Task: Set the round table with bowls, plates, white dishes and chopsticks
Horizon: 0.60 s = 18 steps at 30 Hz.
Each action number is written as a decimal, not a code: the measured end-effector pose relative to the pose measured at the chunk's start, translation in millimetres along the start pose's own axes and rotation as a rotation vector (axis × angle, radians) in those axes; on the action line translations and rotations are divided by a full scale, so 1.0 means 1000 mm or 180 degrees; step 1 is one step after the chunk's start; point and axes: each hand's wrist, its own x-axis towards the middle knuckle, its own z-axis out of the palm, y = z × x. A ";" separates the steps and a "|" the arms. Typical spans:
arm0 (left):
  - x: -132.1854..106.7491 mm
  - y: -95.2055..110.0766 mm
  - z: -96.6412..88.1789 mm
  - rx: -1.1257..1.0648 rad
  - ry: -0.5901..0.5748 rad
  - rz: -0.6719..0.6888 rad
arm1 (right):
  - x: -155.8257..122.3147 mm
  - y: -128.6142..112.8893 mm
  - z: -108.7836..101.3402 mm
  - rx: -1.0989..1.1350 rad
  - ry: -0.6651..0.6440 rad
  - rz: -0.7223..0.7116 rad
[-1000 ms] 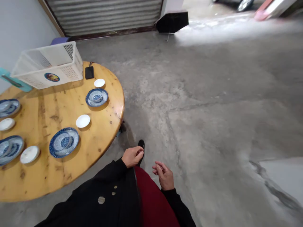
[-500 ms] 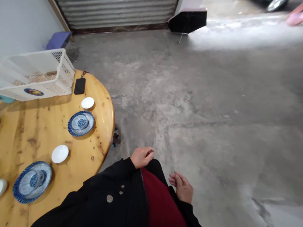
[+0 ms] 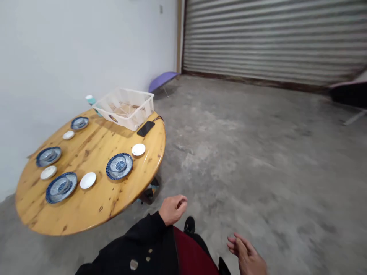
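Observation:
My left hand (image 3: 172, 210) hangs in front of my body with its fingers loosely curled in and nothing seen in them. My right hand (image 3: 248, 254), lower and to the right, has its fingers partly stretched and holds nothing. Neither hand touches the round wooden table (image 3: 94, 208) at the left. Nearest to my left hand on it is a blue-and-white plate (image 3: 111, 172) with a clear glass bowl (image 3: 119, 162) on top. Beside that plate sits a small white dish (image 3: 138, 149). More such settings stand farther left, among them another plate (image 3: 51, 194) and dish (image 3: 88, 180).
A white plastic crate (image 3: 123, 121) stands at the table's back edge, beside a black phone (image 3: 146, 128) and a teal bottle (image 3: 91, 100). A purple umbrella (image 3: 163, 80) lies open by the wall. A dark umbrella (image 3: 349, 94) is at the right, before the roller shutter (image 3: 258, 42).
My view has turned left and up, so more of the table and its settings shows. The right hand appears lower and farther right in view. Both hands stay without anything in them.

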 end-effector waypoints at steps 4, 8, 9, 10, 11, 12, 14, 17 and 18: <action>0.010 0.011 0.002 -0.0014 0.0381 -0.0419 | 0.081 -0.063 0.008 -0.0209 -0.0463 -0.0213; 0.017 0.010 0.002 -0.0093 0.0570 -0.0814 | 0.128 -0.112 0.050 -0.0285 -0.0919 -0.0414; 0.021 0.009 0.000 -0.0128 0.0633 -0.0879 | 0.134 -0.120 0.063 -0.0306 -0.1039 -0.0450; 0.026 0.008 -0.003 -0.0163 0.0709 -0.0925 | 0.137 -0.127 0.077 -0.0323 -0.1158 -0.0481; 0.033 0.007 -0.007 -0.0197 0.0793 -0.0950 | 0.139 -0.132 0.090 -0.0338 -0.1269 -0.0513; 0.041 0.005 -0.011 -0.0237 0.0881 -0.0956 | 0.139 -0.136 0.102 -0.0349 -0.1370 -0.0537; 0.057 0.000 -0.021 -0.0349 0.1060 -0.0933 | 0.139 -0.144 0.124 -0.0380 -0.1586 -0.0573; 0.078 -0.014 -0.040 -0.0587 0.1340 -0.0878 | 0.145 -0.159 0.150 -0.0523 -0.1877 -0.0739; 0.083 -0.019 -0.047 -0.0673 0.1436 -0.0871 | 0.150 -0.167 0.157 -0.0599 -0.1927 -0.0819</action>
